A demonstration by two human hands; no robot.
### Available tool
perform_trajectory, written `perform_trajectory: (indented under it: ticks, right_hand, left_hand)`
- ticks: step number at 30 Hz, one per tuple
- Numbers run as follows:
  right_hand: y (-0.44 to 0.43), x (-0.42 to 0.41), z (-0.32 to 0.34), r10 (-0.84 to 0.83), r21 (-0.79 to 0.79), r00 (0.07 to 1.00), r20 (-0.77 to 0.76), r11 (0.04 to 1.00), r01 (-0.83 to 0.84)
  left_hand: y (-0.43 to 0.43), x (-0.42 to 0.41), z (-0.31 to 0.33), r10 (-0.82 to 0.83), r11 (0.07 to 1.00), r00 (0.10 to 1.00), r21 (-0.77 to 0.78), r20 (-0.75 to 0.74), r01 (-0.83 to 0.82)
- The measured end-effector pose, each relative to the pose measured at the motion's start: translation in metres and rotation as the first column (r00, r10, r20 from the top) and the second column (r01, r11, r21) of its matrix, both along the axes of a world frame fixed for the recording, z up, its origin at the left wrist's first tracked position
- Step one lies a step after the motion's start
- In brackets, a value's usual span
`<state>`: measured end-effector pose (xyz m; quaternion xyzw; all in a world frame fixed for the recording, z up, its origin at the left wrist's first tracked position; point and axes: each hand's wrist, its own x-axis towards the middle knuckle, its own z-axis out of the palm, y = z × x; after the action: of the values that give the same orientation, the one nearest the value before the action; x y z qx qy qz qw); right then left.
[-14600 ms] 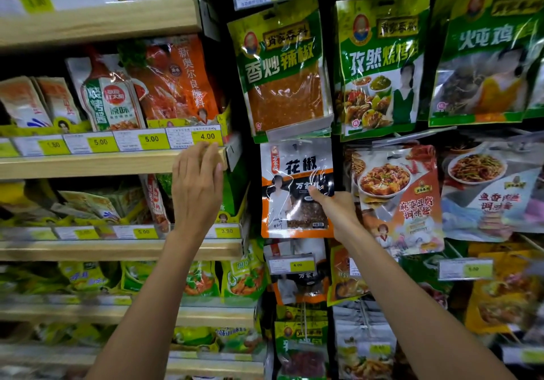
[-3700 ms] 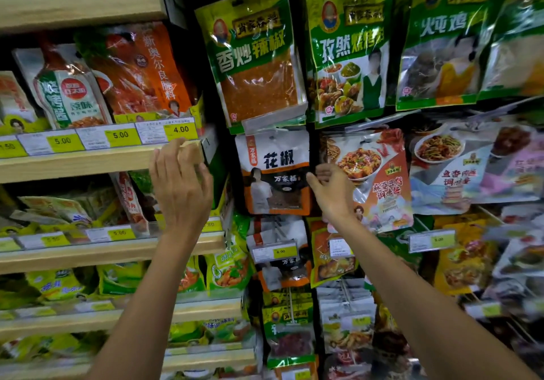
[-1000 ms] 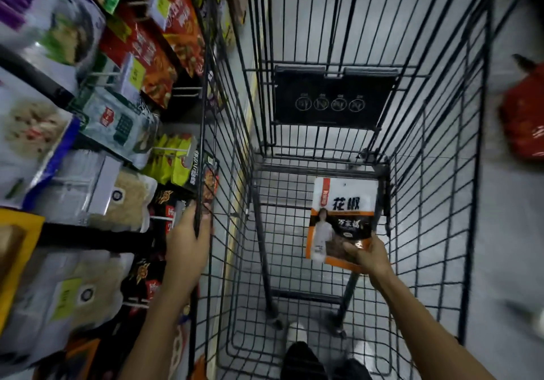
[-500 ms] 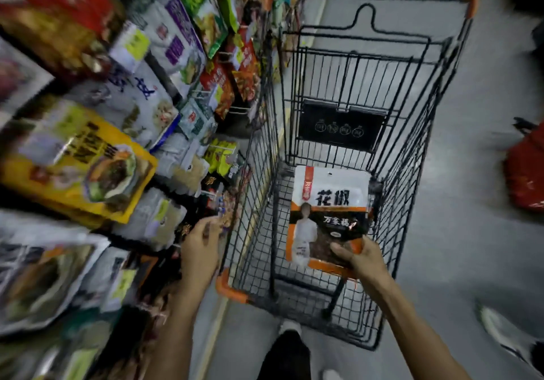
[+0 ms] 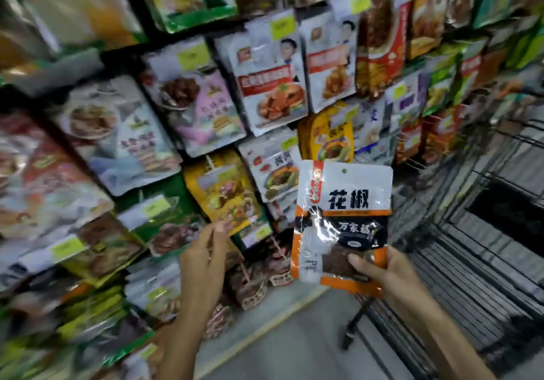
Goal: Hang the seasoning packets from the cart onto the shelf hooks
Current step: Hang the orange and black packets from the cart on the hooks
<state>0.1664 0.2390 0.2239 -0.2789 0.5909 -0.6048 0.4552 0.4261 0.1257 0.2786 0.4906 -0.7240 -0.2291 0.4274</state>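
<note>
Left of the left-hand fingers, the display wall carries rows of hung seasoning packets. Motion blur hides the individual shelf hooks, so a free hook cannot be identified.

The left hand is raised with its fingers released and holding nothing. The fingertips stand just in front of a yellow packet; contact cannot be confirmed.

Right of those fingers, the Sichuan pepper packet is held upright in the air with its label facing the camera. It is out of the cart and not yet on a hook. Its hang hole sits at the top edge, well above the gripping fingers.

The right hand grasps the packet at its lower right corner, thumb on the front and the other fingers behind it. Right of this hand stands the wire shopping cart.

Probable faults from this state:
- Missed hook: the grip is at the end opposite the hole, so the top edge may sag or swing on approach. Steadying the top with the free hand would reduce this
- Dropped packet: a corner pinch on glossy film may slip, sending the packet to the floor
- Dislodged stock: crowded neighbouring packets may be pushed off
- Wrong hook: no matching row is identifiable
</note>
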Motion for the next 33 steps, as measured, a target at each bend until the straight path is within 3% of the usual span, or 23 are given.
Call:
perform_trajectory:
  ticks: [5, 11, 15, 19, 25, 33]
  right_hand:
    - [-0.057, 0.098, 0.044, 0.266, -0.103, 0.96, -0.09, 0.956, -0.274]
    - [-0.103, 0.251, 0.088, 0.508, -0.189, 0.849, -0.147, 0.828, -0.528]
    - [-0.121, 0.351, 0.107, 0.621, -0.186, 0.759, -0.196, 0.737, -0.65]
    - [-0.134, 0.433, 0.123, 0.695, -0.201, 0.688, -0.207, 0.659, -0.725]
    - [-0.169, 0.505, 0.133, 0.764, -0.171, 0.622, -0.171, 0.598, -0.783]
    - [-0.219, 0.541, 0.145, 0.705, -0.185, 0.69, -0.163, 0.665, -0.723]
  left_hand:
    - [0.014, 0.128, 0.044, 0.262, 0.953, 0.963, -0.143, -0.063, -0.268]
    - [0.01, 0.293, 0.084, 0.411, 0.87, 0.9, -0.231, -0.148, -0.435]
    - [-0.003, 0.394, 0.107, 0.524, 0.776, 0.847, -0.359, -0.09, -0.519]
    - [-0.025, 0.473, 0.124, 0.692, 0.624, 0.72, -0.463, -0.046, -0.629]
    - [-0.063, 0.542, 0.149, 0.773, 0.538, 0.628, -0.62, 0.093, -0.571]
    - [-0.122, 0.567, 0.162, 0.851, 0.429, 0.496, -0.773, 0.172, -0.468]
